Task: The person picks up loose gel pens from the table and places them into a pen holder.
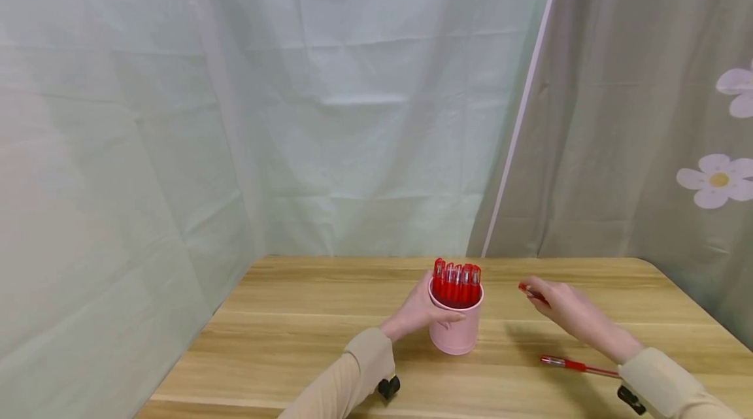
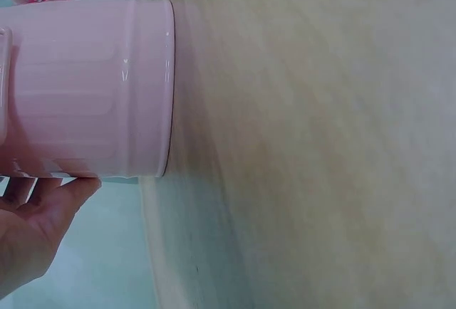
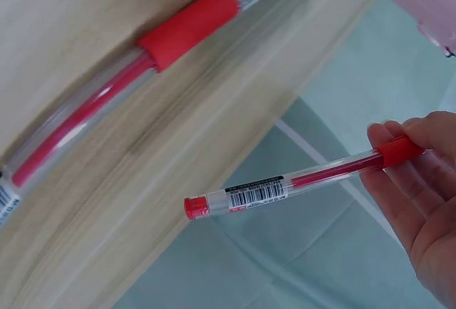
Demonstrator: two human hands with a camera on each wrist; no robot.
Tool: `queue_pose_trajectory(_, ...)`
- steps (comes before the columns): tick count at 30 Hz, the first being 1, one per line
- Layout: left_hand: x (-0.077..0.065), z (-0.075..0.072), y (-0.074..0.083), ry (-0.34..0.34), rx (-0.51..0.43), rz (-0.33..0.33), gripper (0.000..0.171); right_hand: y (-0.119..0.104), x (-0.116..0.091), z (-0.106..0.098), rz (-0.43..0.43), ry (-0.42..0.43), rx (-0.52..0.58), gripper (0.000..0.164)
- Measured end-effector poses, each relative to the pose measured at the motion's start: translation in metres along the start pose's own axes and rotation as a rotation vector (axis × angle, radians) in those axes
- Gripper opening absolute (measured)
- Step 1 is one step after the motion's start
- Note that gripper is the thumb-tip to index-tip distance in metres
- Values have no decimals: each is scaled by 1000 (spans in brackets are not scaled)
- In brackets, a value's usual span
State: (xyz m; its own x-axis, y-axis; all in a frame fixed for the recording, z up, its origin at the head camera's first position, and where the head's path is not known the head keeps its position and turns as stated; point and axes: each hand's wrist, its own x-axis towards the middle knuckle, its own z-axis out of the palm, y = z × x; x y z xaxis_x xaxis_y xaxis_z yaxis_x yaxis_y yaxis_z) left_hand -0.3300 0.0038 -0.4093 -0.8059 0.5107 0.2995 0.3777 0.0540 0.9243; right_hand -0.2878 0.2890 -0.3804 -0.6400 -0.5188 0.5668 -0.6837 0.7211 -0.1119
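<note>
A pink cup (image 1: 454,334) stands upright on the wooden table, packed with several red pens (image 1: 457,283), caps up. My left hand (image 1: 420,311) grips the cup from its left side, thumb across the front; in the left wrist view the cup's pink wall (image 2: 85,88) fills the upper left, with the fingers (image 2: 50,213) against it. To the right of the cup, my right hand (image 1: 561,308) pinches a red pen (image 3: 313,181) by its red grip, above the table. Its clear barrel and barcode label show in the right wrist view.
Another red pen (image 1: 579,365) lies on the table (image 1: 329,340) beneath my right forearm. Pale curtains (image 1: 365,112) hang behind the table and along its left side. A grey curtain with white flowers (image 1: 714,180) hangs at the right.
</note>
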Motion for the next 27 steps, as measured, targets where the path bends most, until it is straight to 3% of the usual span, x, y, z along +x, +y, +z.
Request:
queue_pose_trajectory(7, 1, -1, 1, 20, 52, 20, 71, -4, 8, -4, -31, 69, -26, 32)
queue_pose_trajectory(14, -13, 1, 35, 9, 99, 24, 71, -5, 10, -6, -75, 106, -41, 40)
queue_pose_trajectory(19, -13, 0, 36, 12, 76, 24, 71, -8, 15, -7, -84, 131, -30, 38)
queue_pose_trajectory(22, -13, 0, 36, 5, 64, 29, 71, -8, 17, -7, -92, 149, -16, 18)
queue_pose_trajectory(27, -13, 0, 35, -4, 40, 27, 71, -11, 25, -9, -112, 177, -10, 34)
